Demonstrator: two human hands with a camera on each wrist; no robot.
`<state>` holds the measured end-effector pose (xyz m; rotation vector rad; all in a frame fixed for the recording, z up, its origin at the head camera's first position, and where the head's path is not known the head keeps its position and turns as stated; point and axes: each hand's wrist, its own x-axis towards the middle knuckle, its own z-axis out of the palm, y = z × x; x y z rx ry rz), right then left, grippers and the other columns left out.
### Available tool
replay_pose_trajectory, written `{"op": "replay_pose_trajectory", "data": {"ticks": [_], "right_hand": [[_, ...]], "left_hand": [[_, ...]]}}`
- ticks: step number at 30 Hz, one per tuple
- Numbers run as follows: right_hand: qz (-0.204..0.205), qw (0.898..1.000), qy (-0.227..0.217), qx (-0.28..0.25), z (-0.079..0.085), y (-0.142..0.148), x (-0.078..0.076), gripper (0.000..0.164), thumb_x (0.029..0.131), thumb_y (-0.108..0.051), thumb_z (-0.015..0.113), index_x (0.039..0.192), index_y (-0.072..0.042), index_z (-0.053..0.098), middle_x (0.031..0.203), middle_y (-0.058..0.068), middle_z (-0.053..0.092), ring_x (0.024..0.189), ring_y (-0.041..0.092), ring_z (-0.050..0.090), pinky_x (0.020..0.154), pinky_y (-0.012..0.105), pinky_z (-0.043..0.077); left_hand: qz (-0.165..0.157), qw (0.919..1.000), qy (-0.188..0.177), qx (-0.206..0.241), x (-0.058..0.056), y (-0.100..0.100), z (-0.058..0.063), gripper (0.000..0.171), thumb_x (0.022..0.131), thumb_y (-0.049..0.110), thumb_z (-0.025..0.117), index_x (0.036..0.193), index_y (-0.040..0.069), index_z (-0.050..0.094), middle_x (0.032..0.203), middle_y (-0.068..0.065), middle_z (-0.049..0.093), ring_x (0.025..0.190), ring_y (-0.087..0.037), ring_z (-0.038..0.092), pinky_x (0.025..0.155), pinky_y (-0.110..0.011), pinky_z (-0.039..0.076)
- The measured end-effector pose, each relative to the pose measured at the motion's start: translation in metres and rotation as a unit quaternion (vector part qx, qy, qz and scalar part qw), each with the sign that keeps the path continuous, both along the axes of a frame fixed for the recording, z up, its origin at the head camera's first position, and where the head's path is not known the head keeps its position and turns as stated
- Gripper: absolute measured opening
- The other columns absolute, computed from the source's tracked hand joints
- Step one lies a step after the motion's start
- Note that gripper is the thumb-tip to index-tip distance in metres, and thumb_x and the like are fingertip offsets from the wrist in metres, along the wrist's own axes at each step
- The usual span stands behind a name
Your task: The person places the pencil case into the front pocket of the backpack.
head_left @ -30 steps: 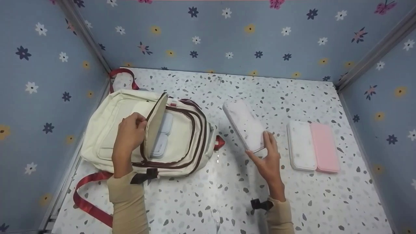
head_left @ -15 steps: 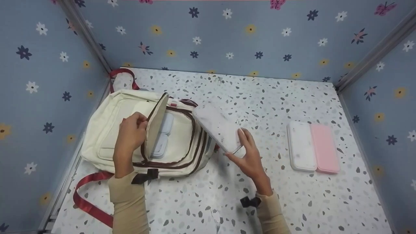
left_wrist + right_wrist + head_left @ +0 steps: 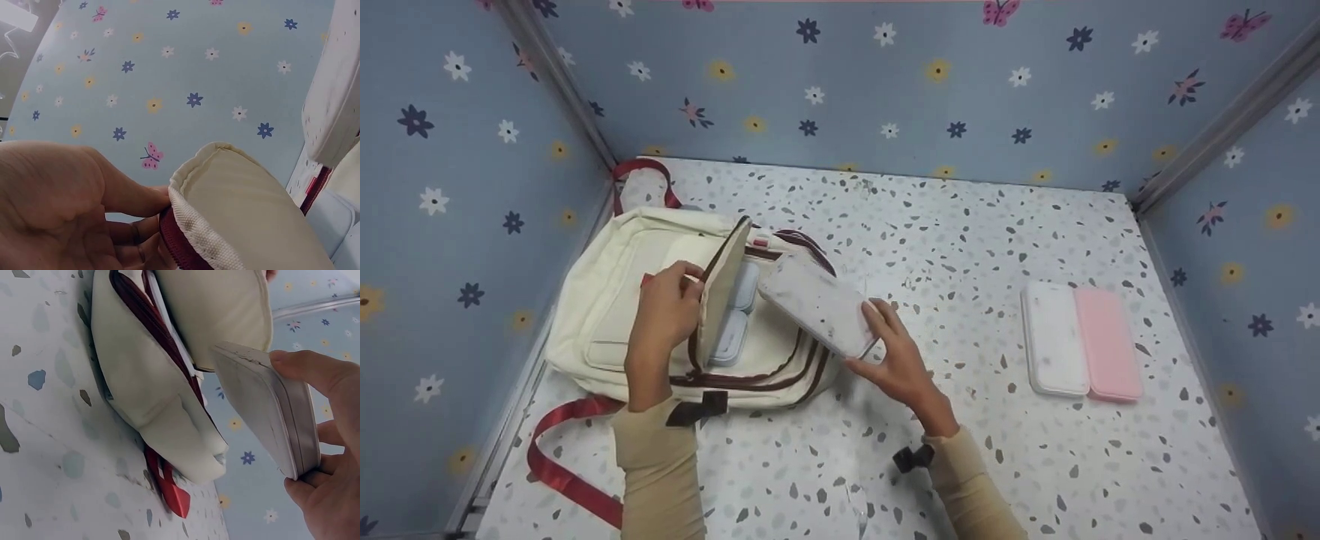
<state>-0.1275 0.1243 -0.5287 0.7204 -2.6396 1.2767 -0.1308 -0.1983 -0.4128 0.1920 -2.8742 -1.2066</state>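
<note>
The white, dark-speckled, hard-shelled rectangular case (image 3: 819, 306) hangs above the unzipped cream fabric backpack (image 3: 615, 281), its long axis running from four o'clock to ten. My right hand (image 3: 898, 366), the nearer one, grips its four-o'clock end. Toward nine o'clock, past two pale-blue rounded boxes (image 3: 730, 341), my left hand (image 3: 664, 316) pinches the raised cream fabric flap (image 3: 718, 304).

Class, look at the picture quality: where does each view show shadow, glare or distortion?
Head view: a soft shadow lies on the table below the right hand; left wrist view: a light glares white in the upper-left corner, and the patterned wall has a bowed left edge; right wrist view: the scene looks tipped sideways, with soft shading beside the bag.
</note>
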Motion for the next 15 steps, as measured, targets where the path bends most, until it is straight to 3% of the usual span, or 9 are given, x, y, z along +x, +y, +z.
{"op": "replay_pose_trajectory", "data": {"ticks": [3,6,9,11,15], "right_hand": [[0.014,1.0,0.001,0.0,-0.003,-0.008,-0.003,0.084,0.078,-0.036,0.078,0.145,-0.006,0.038,0.149,0.019,0.035,0.127,0.03,0.047,0.103,0.049,0.04],[0.024,1.0,-0.009,0.002,-0.004,-0.016,-0.007,0.084,0.078,-0.036,0.078,0.146,-0.006,0.038,0.15,0.018,0.034,0.104,0.023,0.058,0.091,0.042,0.048],[0.029,0.999,-0.022,0.006,-0.005,-0.022,-0.011,0.084,0.078,-0.035,0.078,0.146,-0.006,0.038,0.15,0.018,0.033,0.082,0.019,0.057,0.077,0.035,0.051],[0.033,0.999,-0.024,0.015,-0.007,-0.026,-0.014,0.084,0.078,-0.036,0.078,0.146,-0.006,0.038,0.15,0.018,0.034,0.093,0.022,0.058,0.075,0.034,0.051],[0.044,0.998,-0.032,0.036,-0.008,-0.032,-0.02,0.085,0.079,-0.038,0.077,0.147,-0.007,0.037,0.15,0.02,0.033,0.128,0.03,0.045,0.096,0.044,0.046]], "left_hand": [[0.0,1.0,0.008,-0.003,0.0,0.0,-0.001,0.025,0.098,0.008,0.046,0.118,-0.002,0.058,0.085,-0.016,0.062,0.07,-0.025,0.058,0.066,-0.033,0.041],[0.001,0.9998,0.021,-0.003,0.0,0.001,-0.002,0.023,0.098,0.007,0.046,0.115,-0.001,0.059,0.085,-0.016,0.062,0.073,-0.027,0.058,0.067,-0.035,0.041],[0.003,0.9995,0.031,0.0,-0.001,0.001,-0.003,0.021,0.097,0.006,0.047,0.111,-0.002,0.06,0.084,-0.016,0.062,0.074,-0.028,0.058,0.067,-0.035,0.041],[0.006,0.9994,0.035,0.003,-0.001,0.002,-0.004,0.019,0.096,0.005,0.048,0.109,-0.002,0.06,0.084,-0.016,0.062,0.074,-0.027,0.058,0.067,-0.034,0.041],[0.01,0.9991,0.04,0.005,-0.001,0.003,-0.004,0.016,0.095,0.005,0.05,0.105,-0.003,0.06,0.083,-0.016,0.061,0.075,-0.028,0.057,0.068,-0.035,0.041]]}}
